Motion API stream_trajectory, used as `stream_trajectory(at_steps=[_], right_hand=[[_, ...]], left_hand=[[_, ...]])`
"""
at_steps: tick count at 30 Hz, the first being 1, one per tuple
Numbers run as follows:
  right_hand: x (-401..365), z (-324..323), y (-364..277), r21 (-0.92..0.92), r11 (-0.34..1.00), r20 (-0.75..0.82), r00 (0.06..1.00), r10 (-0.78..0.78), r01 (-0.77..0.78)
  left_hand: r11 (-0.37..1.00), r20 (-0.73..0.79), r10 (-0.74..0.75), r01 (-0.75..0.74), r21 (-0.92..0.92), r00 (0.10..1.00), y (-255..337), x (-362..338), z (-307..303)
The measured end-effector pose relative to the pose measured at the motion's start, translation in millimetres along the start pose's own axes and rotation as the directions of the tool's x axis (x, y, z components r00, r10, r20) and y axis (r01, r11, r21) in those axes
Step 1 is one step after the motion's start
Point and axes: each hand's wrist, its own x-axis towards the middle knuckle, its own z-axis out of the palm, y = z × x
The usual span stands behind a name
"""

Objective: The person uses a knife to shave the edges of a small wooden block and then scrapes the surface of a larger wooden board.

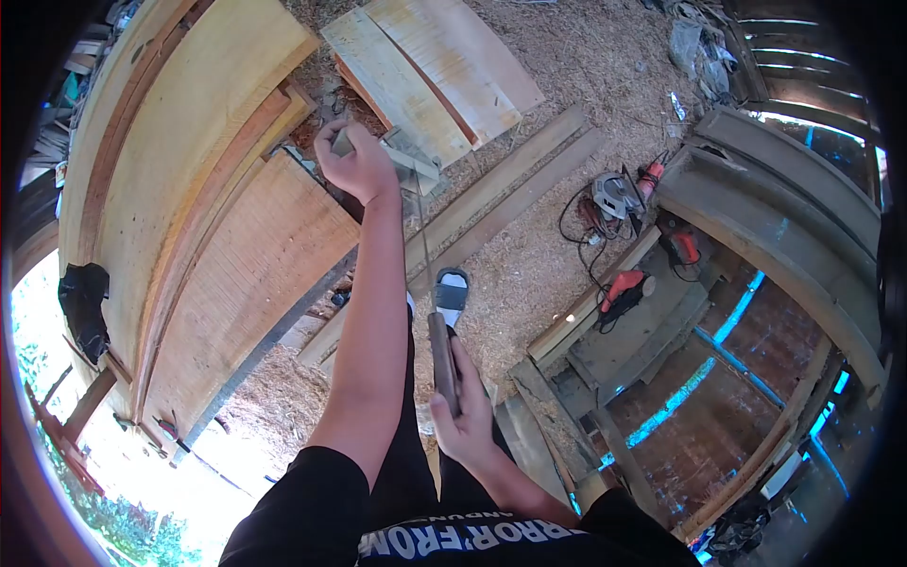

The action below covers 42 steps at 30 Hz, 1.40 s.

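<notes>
My left hand (361, 172) is stretched out at the upper middle, with its fingers closed around a pale wooden block (412, 168) beside the end of the stacked boards. Lower down, my right hand (467, 404) holds a long, narrow grey-brown piece (441, 364), with the thumb and fingers along its side. A thin dark line (424, 236) runs between the narrow piece and the block; whether it is a cord or a blade seen edge-on, I cannot tell.
Large planks (274, 222) lean at the left. Flat boards (425, 71) lie on the shavings ahead, near two long beams (505, 180). At the right are a circular saw (616, 196), red power tools (627, 287) and a wooden frame (756, 189). A sandalled foot (453, 291) stands below.
</notes>
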Motion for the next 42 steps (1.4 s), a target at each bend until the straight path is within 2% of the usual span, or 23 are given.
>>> stream_trajectory(at_steps=[1,2,3,4,5,7,9,11,12,13,15,19,21,25,27,31,33,34,36,37,39,40,42], right_hand=[[1.9,2.9,19.9,-0.090,0.993,0.006,0.997,0.072,-0.071],[5.9,4.3,46.3,-0.091,0.994,0.008,0.998,0.067,-0.066],[10.9,5.9,73.8,-0.045,0.991,-0.037,0.992,0.123,-0.124],[13.1,7.7,81.7,0.003,0.983,-0.077,0.980,0.183,-0.183],[7.1,6.4,86.6,0.007,0.983,-0.073,0.980,0.185,-0.185],[2.0,-3.6,83.8,0.070,0.994,-0.244,0.965,0.096,-0.081],[-22.0,-11.3,90.7,0.000,0.997,-0.286,0.955,0.079,-0.082],[-40.0,-17.9,70.5,0.082,0.996,-0.431,0.900,0.066,-0.033],[-37.1,-22.4,62.8,0.075,0.997,-0.433,0.900,0.057,-0.027],[-30.9,-27.4,59.4,0.072,0.997,-0.435,0.899,0.052,-0.023],[-11.7,-32.5,53.2,0.061,0.996,-0.386,0.918,0.087,-0.069],[28.1,-21.4,35.1,0.167,0.985,-0.383,0.918,0.106,-0.045],[38.4,-15.8,36.8,0.193,0.981,-0.365,0.930,0.049,0.024],[48.2,-5.9,40.2,0.228,0.973,-0.365,0.928,0.076,0.010],[52.1,-3.3,29.5,0.247,0.969,-0.353,0.934,0.064,0.027],[62.0,0.4,30.7,0.309,0.951,-0.340,0.931,0.130,-0.020],[66.0,-0.8,25.0,0.378,0.926,-0.308,0.941,0.139,-0.013],[68.7,-1.7,22.5,0.378,0.926,-0.309,0.941,0.140,-0.014],[75.2,-3.9,18.8,0.310,0.949,-0.310,0.949,0.050,0.051],[78.1,-5.2,21.1,0.309,0.950,-0.311,0.949,0.049,0.052],[83.0,-7.2,29.3,0.296,0.951,-0.310,0.951,0.004,0.093],[85.0,-8.3,27.9,0.297,0.951,-0.311,0.950,0.006,0.091],[90.6,-10.7,23.6,0.269,0.959,-0.267,0.964,-0.014,0.089]], left_hand=[[0.999,-0.043,-0.051,0.052,0.011,0.998,-6.8,2.5,-0.1],[0.995,-0.089,-0.099,0.101,0.022,0.991,-12.7,4.8,-0.2],[0.995,-0.094,-0.093,0.096,0.021,0.991,-18.1,7.1,-0.2],[0.984,-0.119,-0.112,0.127,0.125,0.987,-22.3,8.6,-2.0],[0.961,-0.143,-0.129,0.159,0.227,0.981,-26.3,10.0,-4.7],[0.950,-0.148,-0.171,0.202,0.236,0.974,-17.9,16.1,-1.8],[0.934,-0.162,-0.212,0.249,0.257,0.964,-7.7,23.8,0.3],[0.963,-0.049,-0.062,0.072,0.259,0.997,-1.0,21.6,4.2],[0.981,-0.030,-0.117,0.121,0.149,0.993,0.2,21.1,4.0],[0.982,-0.030,-0.119,0.122,0.145,0.992,-0.3,19.7,2.1],[0.984,-0.011,-0.181,0.181,0.000,0.983,0.5,17.8,-6.3],[0.994,0.071,-0.103,0.101,0.037,0.992,15.4,5.9,-25.5],[0.989,0.173,0.093,-0.112,0.101,0.980,18.1,-1.7,-34.4],[0.981,0.283,0.139,-0.171,0.094,0.949,13.3,-6.1,-54.0],[0.954,0.328,0.201,-0.260,0.147,0.923,10.5,-2.5,-61.7],[0.967,0.374,0.134,-0.204,0.153,0.918,17.2,0.2,-72.1],[0.999,0.469,-0.032,0.031,0.010,0.883,23.9,0.7,-78.7],[0.999,0.469,-0.033,0.032,0.010,0.882,26.9,1.1,-81.7],[0.999,0.591,0.002,0.027,-0.040,0.807,33.3,3.8,-88.1],[0.999,0.591,0.002,0.027,-0.041,0.807,42.3,5.2,-92.0],[0.968,0.719,0.069,-0.221,0.119,0.692,57.6,10.3,-103.3],[0.968,0.719,0.067,-0.220,0.121,0.691,55.3,17.6,-111.9],[0.912,0.827,-0.027,-0.325,0.251,0.562,51.0,35.8,-129.0]])
